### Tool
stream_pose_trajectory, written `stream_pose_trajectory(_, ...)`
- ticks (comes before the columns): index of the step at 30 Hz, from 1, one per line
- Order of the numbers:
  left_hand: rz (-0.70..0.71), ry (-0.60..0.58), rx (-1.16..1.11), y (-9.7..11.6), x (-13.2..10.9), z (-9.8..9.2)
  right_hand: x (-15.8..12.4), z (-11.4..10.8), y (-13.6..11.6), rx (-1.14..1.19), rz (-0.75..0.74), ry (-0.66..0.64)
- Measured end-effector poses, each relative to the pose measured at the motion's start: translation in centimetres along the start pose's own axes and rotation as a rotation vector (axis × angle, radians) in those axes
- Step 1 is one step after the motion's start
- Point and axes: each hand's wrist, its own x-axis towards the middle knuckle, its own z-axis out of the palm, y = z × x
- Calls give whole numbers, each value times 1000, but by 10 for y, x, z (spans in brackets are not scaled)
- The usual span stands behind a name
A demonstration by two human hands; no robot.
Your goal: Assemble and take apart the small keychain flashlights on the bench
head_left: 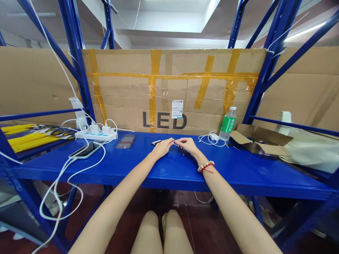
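My left hand and my right hand meet over the middle of the blue table, fingertips pinched together around something small. What they hold is mostly hidden by the fingers and too small to name. Just left of my left hand lies a dark pen-like object. A tiny piece rests on the table below my right hand. On my right wrist is a beaded bracelet with a red string.
At left are a power strip, a phone with white cables, and yellow-handled tools. At right stand a green-labelled bottle, a white charger and an open cardboard box. A cardboard sheet closes the back.
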Motion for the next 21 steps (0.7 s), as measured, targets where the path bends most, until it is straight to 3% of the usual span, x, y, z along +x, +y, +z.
stream_pose_trajectory(21,119,32,86,-6,3,6,1,-3,3,31,71,-68)
